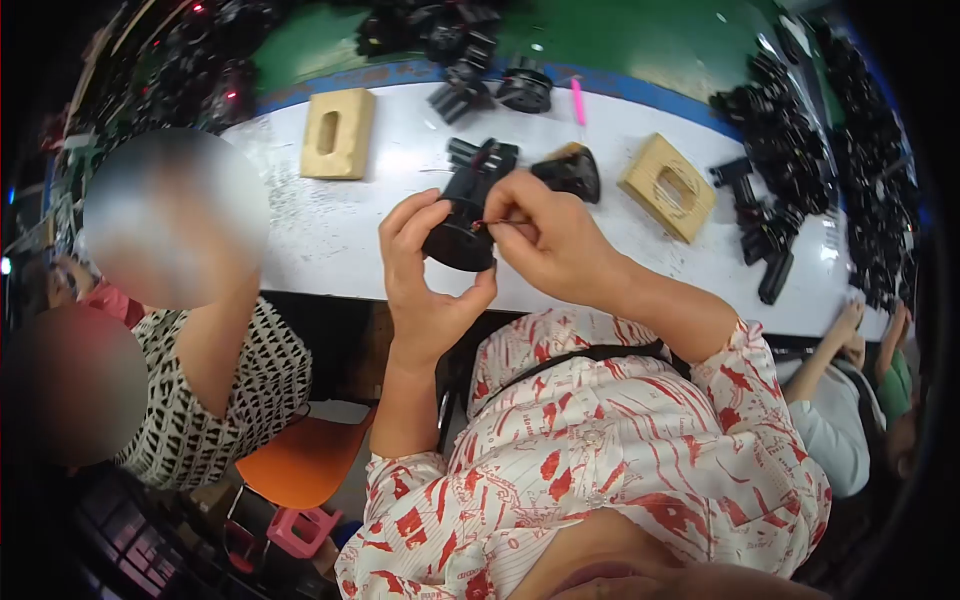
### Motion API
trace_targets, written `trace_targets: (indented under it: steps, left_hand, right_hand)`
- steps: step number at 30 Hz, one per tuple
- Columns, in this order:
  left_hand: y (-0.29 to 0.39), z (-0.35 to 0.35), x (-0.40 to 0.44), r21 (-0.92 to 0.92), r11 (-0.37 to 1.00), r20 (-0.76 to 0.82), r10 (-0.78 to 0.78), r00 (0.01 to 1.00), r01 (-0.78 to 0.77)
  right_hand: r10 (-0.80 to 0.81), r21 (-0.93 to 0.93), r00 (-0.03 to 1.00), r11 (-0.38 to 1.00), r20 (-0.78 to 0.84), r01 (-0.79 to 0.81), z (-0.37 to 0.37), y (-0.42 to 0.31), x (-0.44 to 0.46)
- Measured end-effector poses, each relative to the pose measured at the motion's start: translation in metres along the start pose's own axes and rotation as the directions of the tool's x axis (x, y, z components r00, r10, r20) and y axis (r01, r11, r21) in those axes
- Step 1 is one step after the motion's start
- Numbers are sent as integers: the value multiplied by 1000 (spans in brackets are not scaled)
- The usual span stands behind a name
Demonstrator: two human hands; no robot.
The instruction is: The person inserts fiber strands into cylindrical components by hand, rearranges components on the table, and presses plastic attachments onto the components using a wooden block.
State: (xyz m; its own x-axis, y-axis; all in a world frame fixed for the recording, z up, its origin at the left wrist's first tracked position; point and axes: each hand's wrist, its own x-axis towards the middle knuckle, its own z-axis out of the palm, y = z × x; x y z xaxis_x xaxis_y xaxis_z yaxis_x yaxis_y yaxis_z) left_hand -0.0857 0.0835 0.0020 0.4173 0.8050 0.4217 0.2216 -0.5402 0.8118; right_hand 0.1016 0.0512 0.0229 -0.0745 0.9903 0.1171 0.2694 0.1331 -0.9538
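Your white bench [335, 245], bordered blue along its far edge
You have a slotted wooden block [352, 152] left, near the far edge, and a second block [645, 182] farther right; between them lie a round black part [525, 92], a pink stick [578, 102] and, nearer you, a dark piece [572, 178]. Black parts [768, 228] crowd the right end.

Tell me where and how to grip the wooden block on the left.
Take the wooden block by its two long sides, probably best from above, spanning the slot. It is longer than it is wide, its slotted face looks turned up, and white table shows along both long sides, which should leave room for a grip.
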Motion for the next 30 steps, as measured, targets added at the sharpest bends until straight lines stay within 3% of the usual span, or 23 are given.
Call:
trace_targets:
  steps: [2,5,6,8,9,11,13,14,17,19,20,22,26,29,30]
  left_hand:
    - [-1,-17,8,42,999,-27,-4,1000,5]
    - [-6,-51,29,-352,921,-258,-268,928,168]
    - [-8,-70,41,-311,938,-294,-246,924,151]
    - [-11,-110,73,-762,617,-231,-542,808,196]
    - [-13,-123,90,-744,641,-256,-534,806,189]
    - [-26,-146,128,-857,507,-400,-545,737,-91]
    - [-68,-176,163,-865,451,-483,-633,606,-218]
    - [-83,-189,181,-859,462,-493,-631,599,-221]
    - [-114,-225,217,-809,561,-578,-705,411,-174]
    - [-128,-250,232,-676,737,-661,-601,450,-10]
    - [-138,-265,238,-669,743,-666,-600,443,-1]
    - [-160,-296,246,-496,848,-814,-528,242,184]
    - [-200,-362,235,-361,876,-892,-424,154,320]
    - [-219,-404,222,-293,832,-901,-405,155,471]
    - [-224,-412,219,-301,818,-924,-378,63,489]
  right_hand:
    - [93,123,995,988,-25,-89,3,-2,6]
    - [110,203,994,973,24,-113,11,8,13]
    - [126,192,991,973,42,-131,14,16,15]
    - [108,223,987,966,122,-134,26,41,17]
    - [147,228,973,956,179,-186,34,49,16]
    - [117,167,956,972,268,-166,45,53,19]
    - [123,9,902,990,414,-139,53,54,20]
    - [116,15,898,991,425,-135,57,55,21]
    - [-119,-27,875,988,470,150,71,61,25]
    - [-188,-6,868,977,460,215,77,72,25]
    - [-252,5,860,960,444,279,79,77,25]
    - [-315,20,847,940,429,340,82,81,25]
    - [-304,35,848,946,435,322,80,80,29]
    - [-268,26,857,958,441,286,81,80,32]
    - [-264,29,857,959,443,281,80,79,33]
